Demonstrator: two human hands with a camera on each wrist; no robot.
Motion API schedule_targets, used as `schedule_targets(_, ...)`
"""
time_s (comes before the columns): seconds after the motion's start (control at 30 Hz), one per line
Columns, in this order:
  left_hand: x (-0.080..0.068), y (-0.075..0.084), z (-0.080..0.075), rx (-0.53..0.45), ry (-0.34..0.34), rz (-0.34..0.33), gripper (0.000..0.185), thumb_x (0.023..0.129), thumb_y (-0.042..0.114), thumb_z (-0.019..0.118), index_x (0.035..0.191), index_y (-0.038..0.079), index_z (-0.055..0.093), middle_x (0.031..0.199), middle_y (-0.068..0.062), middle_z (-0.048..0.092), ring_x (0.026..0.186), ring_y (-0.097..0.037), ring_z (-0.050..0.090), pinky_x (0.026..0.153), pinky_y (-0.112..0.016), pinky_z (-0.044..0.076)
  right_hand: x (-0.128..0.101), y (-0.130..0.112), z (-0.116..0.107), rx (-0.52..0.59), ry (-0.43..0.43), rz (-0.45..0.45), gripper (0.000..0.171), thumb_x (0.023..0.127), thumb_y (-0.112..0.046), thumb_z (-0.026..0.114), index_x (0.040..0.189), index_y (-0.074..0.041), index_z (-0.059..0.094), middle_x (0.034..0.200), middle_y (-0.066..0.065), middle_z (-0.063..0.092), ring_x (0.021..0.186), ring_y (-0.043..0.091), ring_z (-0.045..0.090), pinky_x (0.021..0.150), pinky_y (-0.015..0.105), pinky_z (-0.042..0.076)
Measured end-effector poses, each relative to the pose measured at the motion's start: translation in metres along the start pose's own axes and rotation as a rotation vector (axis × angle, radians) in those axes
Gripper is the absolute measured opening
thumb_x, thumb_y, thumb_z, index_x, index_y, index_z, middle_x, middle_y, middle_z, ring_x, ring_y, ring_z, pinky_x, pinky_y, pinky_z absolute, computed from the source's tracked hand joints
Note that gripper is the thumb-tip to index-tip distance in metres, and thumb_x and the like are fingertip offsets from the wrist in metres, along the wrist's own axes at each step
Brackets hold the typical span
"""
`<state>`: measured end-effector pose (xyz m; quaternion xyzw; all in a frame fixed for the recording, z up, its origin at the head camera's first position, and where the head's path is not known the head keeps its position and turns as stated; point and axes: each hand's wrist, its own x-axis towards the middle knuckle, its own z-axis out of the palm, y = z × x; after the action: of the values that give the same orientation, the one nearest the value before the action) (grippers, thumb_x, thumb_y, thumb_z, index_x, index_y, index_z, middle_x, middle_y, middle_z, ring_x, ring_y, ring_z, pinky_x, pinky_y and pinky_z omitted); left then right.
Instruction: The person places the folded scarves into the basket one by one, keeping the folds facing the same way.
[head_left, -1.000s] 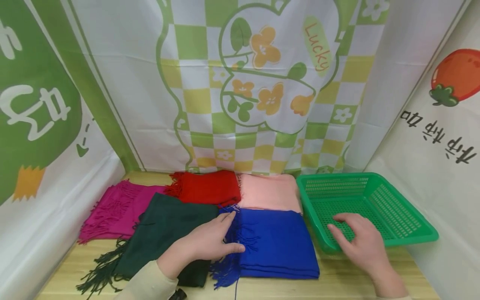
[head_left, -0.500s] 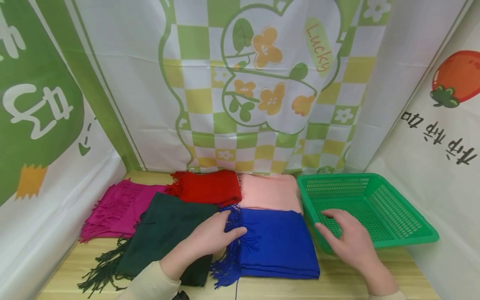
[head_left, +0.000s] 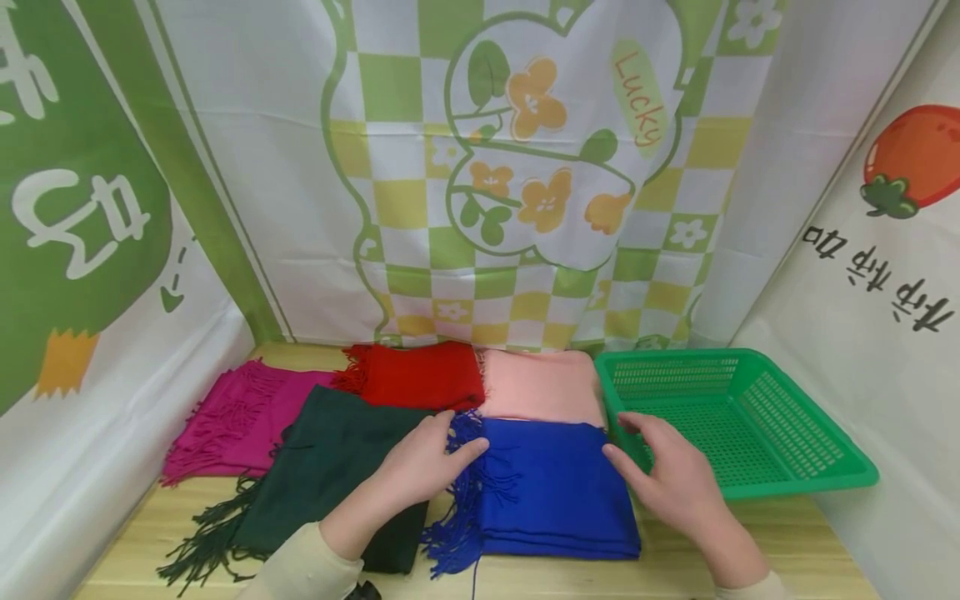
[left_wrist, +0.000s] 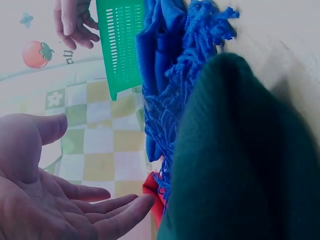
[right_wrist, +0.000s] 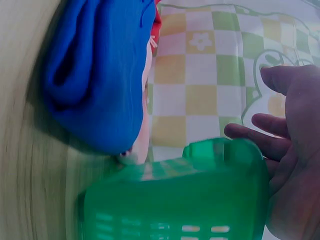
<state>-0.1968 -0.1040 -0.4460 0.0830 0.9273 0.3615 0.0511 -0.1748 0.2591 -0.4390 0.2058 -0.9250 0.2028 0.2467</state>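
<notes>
A folded blue scarf [head_left: 558, 492] with fringe along its left side lies on the wooden table. My left hand [head_left: 423, 462] hovers between it and a folded dark green scarf [head_left: 322, 467], fingers relaxed, thumb over the blue fringe. In the left wrist view that hand [left_wrist: 75, 195] holds nothing. My right hand [head_left: 671, 471] is at the blue scarf's right edge, overlapping the near left corner of a green basket [head_left: 795, 483]. The right wrist view shows the right hand [right_wrist: 295, 140] empty, its fingers loosely spread above the basket's rim.
Behind the blue scarf lie a folded red scarf [head_left: 420, 375] and a folded pink one [head_left: 540, 383]. A magenta scarf [head_left: 255, 417] sits at the far left. Printed cloth [head_left: 547, 308] hangs at the back and sides. A small black object [head_left: 363, 592] shows at the front edge.
My right hand has moved left from over the basket to the blue scarf's right edge. The left hand has shifted slightly. The scarves and basket stay in place.
</notes>
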Motion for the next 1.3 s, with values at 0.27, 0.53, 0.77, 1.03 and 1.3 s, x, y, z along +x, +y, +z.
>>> schedule_targets(0.27, 0.001, -0.001, -0.003, -0.008, 0.012, -0.007, 0.091, 0.107, 0.06, 0.067, 0.164, -0.006, 0.045, 0.162, -0.026, 0.054, 0.146, -0.046, 0.056, 0.116, -0.067, 0.048, 0.005, -0.01, 0.007, -0.022, -0.028, -0.016, 0.045, 0.101, -0.029, 0.085, 0.137, -0.006, 0.073, 0.125, 0.008, 0.079, 0.114, 0.03, 0.076, 0.089, 0.054, 0.064)
schedule_targets(0.53, 0.002, -0.003, -0.007, -0.012, 0.014, -0.01, 0.091, 0.108, 0.062, 0.064, 0.164, -0.007, 0.046, 0.159, -0.026, 0.058, 0.137, -0.043, 0.064, 0.112, -0.065, 0.053, 0.008, -0.02, 0.017, -0.047, -0.054, -0.024, 0.045, 0.101, -0.029, 0.085, 0.137, -0.006, 0.073, 0.126, 0.008, 0.078, 0.113, 0.029, 0.077, 0.087, 0.051, 0.065)
schedule_targets(0.77, 0.003, -0.004, -0.007, -0.019, 0.011, -0.01, 0.088, 0.107, 0.061, 0.066, 0.162, -0.007, 0.048, 0.152, -0.024, 0.064, 0.129, -0.04, 0.068, 0.107, -0.063, 0.056, 0.01, -0.03, 0.022, -0.052, -0.125, 0.033, 0.047, 0.102, -0.031, 0.085, 0.14, -0.005, 0.072, 0.128, 0.01, 0.078, 0.115, 0.03, 0.077, 0.089, 0.052, 0.065)
schedule_targets(1.03, 0.005, -0.007, -0.004, -0.009, -0.001, -0.008, 0.088, 0.107, 0.061, 0.066, 0.162, -0.006, 0.049, 0.152, -0.024, 0.064, 0.131, -0.041, 0.069, 0.107, -0.064, 0.056, 0.012, -0.038, 0.029, -0.073, -0.185, 0.021, 0.051, 0.101, -0.031, 0.085, 0.14, -0.002, 0.071, 0.132, 0.014, 0.077, 0.117, 0.034, 0.076, 0.089, 0.054, 0.065)
schedule_targets(1.3, 0.005, -0.006, -0.002, -0.003, -0.054, -0.026, 0.087, 0.107, 0.06, 0.067, 0.157, -0.009, 0.053, 0.144, -0.024, 0.069, 0.13, -0.042, 0.069, 0.107, -0.063, 0.056, 0.007, -0.045, 0.042, -0.13, -0.206, 0.011, 0.05, 0.099, -0.03, 0.086, 0.136, 0.001, 0.072, 0.129, 0.018, 0.077, 0.118, 0.036, 0.076, 0.091, 0.054, 0.064)
